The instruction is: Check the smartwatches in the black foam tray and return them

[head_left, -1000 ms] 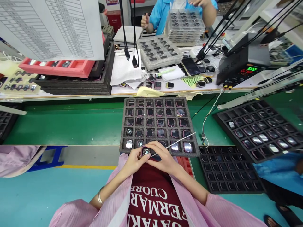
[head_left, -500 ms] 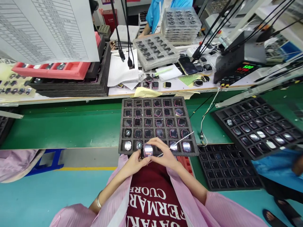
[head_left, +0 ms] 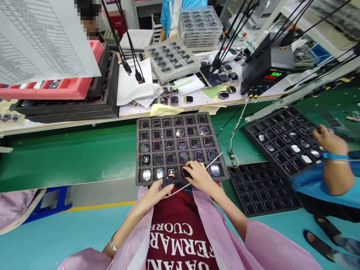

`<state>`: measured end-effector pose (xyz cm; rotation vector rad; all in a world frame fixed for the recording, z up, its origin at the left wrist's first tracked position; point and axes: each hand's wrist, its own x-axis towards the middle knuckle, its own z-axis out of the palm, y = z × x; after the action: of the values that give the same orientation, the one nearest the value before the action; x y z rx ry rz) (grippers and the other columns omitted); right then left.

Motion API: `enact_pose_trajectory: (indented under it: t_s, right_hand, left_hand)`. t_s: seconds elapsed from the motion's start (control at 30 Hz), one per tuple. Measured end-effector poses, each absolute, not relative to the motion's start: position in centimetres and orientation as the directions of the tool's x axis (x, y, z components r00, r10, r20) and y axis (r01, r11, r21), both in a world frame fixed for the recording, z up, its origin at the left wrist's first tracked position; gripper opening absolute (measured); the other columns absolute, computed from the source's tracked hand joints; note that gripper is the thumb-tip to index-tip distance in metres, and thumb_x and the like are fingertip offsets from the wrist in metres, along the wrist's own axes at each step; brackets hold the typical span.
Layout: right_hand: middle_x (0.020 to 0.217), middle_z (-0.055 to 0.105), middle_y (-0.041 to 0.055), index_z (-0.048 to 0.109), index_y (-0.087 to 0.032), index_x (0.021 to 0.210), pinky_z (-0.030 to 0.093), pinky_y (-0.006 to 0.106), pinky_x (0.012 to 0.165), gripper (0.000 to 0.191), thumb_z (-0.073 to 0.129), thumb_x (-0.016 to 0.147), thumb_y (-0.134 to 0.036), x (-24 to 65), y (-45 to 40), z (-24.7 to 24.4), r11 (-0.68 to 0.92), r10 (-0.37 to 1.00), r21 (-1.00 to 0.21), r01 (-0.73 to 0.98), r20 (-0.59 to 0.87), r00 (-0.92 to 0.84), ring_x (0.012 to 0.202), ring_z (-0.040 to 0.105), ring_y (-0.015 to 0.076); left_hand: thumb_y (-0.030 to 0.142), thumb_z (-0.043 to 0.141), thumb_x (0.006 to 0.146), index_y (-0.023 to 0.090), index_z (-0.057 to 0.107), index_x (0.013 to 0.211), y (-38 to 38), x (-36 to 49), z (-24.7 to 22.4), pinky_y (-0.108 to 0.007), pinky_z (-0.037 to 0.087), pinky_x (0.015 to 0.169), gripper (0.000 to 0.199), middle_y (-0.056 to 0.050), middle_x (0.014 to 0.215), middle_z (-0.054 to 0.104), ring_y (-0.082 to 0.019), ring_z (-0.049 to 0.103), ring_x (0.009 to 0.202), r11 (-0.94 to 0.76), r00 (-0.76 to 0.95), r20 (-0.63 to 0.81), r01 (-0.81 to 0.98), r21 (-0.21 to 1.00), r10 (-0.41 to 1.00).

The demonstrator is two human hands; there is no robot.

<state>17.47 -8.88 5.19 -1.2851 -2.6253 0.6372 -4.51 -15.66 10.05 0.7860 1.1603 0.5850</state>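
Observation:
A grey foam tray (head_left: 138, 165) lies in front of me, its compartments holding several square watch bodies with dark or lit screens. My left hand (head_left: 155, 193) pinches a small black charging block (head_left: 167, 182) at the tray's near edge; a white cable (head_left: 180, 190) runs from it up to the right. Just above the block, a watch with a lit black-and-orange screen (head_left: 171, 172) sits in a front-row compartment. My right hand (head_left: 199, 176) has its fingers closed on a dark watch (head_left: 186, 171) in the front row, mostly hidden by the fingers.
At right, a co-worker's hand (head_left: 333, 142) reaches over another black tray (head_left: 254, 129), above a lower tray (head_left: 242, 208). The back shelf carries foam trays (head_left: 112, 107), clear plastic cases (head_left: 172, 62) and a power supply (head_left: 267, 63). Black cables (head_left: 123, 45) hang down.
The watch both hands held has gone into a front-row compartment, screen lit. My right hand has moved right to another watch. A co-worker's hand has appeared over the right tray. The view has shifted.

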Motion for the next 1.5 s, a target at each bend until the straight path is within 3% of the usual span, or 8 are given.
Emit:
enact_pose_trajectory:
  t_s: [0.27,0.4,0.5,0.7,0.97,1.17,1.3,1.5]
  right_hand:
    - [0.102,0.062,0.0129,0.067,-0.015,0.095,0.042,0.046,0.085,0.029,0.080,0.071,-0.025,18.6,-7.6,4.8,0.553,0.777,-0.433,0.712,-0.041,-0.628,0.097,0.058,0.0306]
    - [0.118,0.061,0.0114,0.063,-0.020,0.106,0.044,0.043,0.091,0.036,0.076,0.076,-0.035,19.3,-7.7,6.1,0.502,0.800,-0.636,0.585,0.085,-0.594,0.110,0.058,0.0270]
    - [0.125,0.061,0.0112,0.060,-0.021,0.113,0.043,0.045,0.095,0.039,0.074,0.078,-0.031,17.7,-8.9,7.8,0.466,0.802,-0.787,0.405,0.182,-0.569,0.115,0.056,0.0266]
    - [0.106,0.070,0.0114,0.060,-0.019,0.116,0.043,0.049,0.092,0.039,0.067,0.078,-0.019,14.1,-10.5,9.4,0.535,0.742,-0.743,0.403,0.185,-0.644,0.095,0.065,0.0268]
    - [0.114,0.069,0.0135,0.057,-0.019,0.123,0.048,0.048,0.090,0.042,0.066,0.083,-0.024,14.3,-10.5,8.9,0.567,0.733,-0.726,0.389,0.230,-0.641,0.101,0.064,0.0276]
    - [0.118,0.066,0.0155,0.052,-0.019,0.130,0.049,0.048,0.090,0.045,0.062,0.087,-0.027,13.4,-11.5,7.5,0.625,0.741,-0.686,0.373,0.372,-0.559,0.106,0.064,0.0282]
    - [0.117,0.067,0.0142,0.051,-0.020,0.131,0.050,0.047,0.090,0.046,0.064,0.087,-0.027,13.4,-11.7,7.6,0.605,0.755,-0.725,0.330,0.390,-0.528,0.107,0.063,0.0276]
    - [0.120,0.063,0.0128,0.053,-0.021,0.130,0.052,0.044,0.095,0.048,0.067,0.085,-0.031,14.3,-11.7,8.7,0.496,0.773,-0.833,0.245,0.295,-0.561,0.112,0.060,0.0267]
  left_hand:
    - [0.050,0.080,0.060,0.012,0.060,0.095,-14.2,-3.7,9.0,-0.022,0.028,0.050,0.055,0.005,0.063,0.056,-0.006,0.039,0.050,0.648,0.320,-0.584,-0.143,0.748,0.746]
    - [0.046,0.083,0.058,0.011,0.062,0.095,-13.8,-3.6,8.0,-0.023,0.035,0.058,0.055,0.001,0.072,0.062,-0.009,0.050,0.060,0.612,0.322,-0.546,-0.158,0.775,0.774]
    - [0.050,0.077,0.065,0.010,0.060,0.099,-14.0,-3.3,8.2,-0.022,0.029,0.049,0.055,0.005,0.059,0.056,-0.007,0.043,0.049,0.612,0.366,-0.541,-0.111,0.783,0.758]
    - [0.056,0.069,0.071,0.013,0.053,0.081,-14.4,-2.9,8.9,-0.022,0.022,0.046,0.047,0.009,0.049,0.042,-0.005,0.034,0.044,0.568,0.315,-0.521,-0.076,0.819,0.793]
    - [0.056,0.070,0.071,0.013,0.057,0.085,-14.9,-2.5,9.2,-0.022,0.025,0.048,0.047,0.008,0.057,0.042,-0.005,0.031,0.047,0.527,0.219,-0.490,-0.166,0.834,0.844]
    - [0.049,0.070,0.075,0.011,0.061,0.096,-15.1,-2.7,9.3,-0.021,0.035,0.057,0.044,0.001,0.072,0.057,-0.008,0.046,0.059,0.506,0.184,-0.473,-0.238,0.829,0.861]
    - [0.049,0.068,0.076,0.012,0.062,0.099,-15.3,-2.8,9.4,-0.026,0.042,0.068,0.044,-0.004,0.081,0.062,-0.015,0.054,0.072,0.475,0.179,-0.442,-0.248,0.845,0.879]
    - [0.054,0.063,0.078,0.012,0.062,0.094,-15.5,-2.7,10.7,-0.024,0.037,0.061,0.044,-0.001,0.074,0.058,-0.013,0.047,0.064,0.399,0.156,-0.380,-0.117,0.909,0.912]
